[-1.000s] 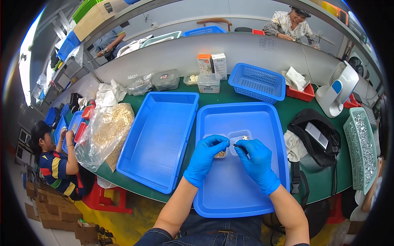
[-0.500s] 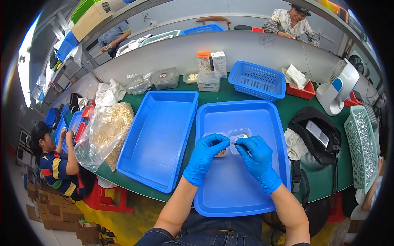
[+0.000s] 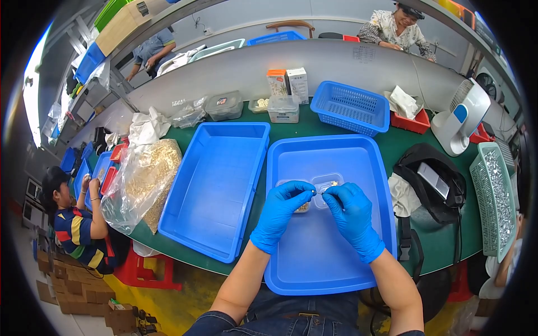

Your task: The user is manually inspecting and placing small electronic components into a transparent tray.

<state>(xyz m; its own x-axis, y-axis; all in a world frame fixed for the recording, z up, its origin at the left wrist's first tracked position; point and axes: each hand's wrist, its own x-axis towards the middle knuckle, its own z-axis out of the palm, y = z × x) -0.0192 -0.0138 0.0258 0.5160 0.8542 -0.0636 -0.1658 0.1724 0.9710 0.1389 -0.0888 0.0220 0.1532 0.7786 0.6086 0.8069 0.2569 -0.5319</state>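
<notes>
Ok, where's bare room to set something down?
Bare: inside the big left blue tray, and the near half of the right blue tray. Crowded: by the left hand, right hand and clear tub, and the back of the table.

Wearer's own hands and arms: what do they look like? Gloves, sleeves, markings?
Left hand and right hand both wear thin, close-fitting, bright blue gloves, wrinkled, with cuffs ending around the wrist. Forearms bare below a dark blue sleeve, seen at the lower left. No markings or cables visible on either.
</notes>
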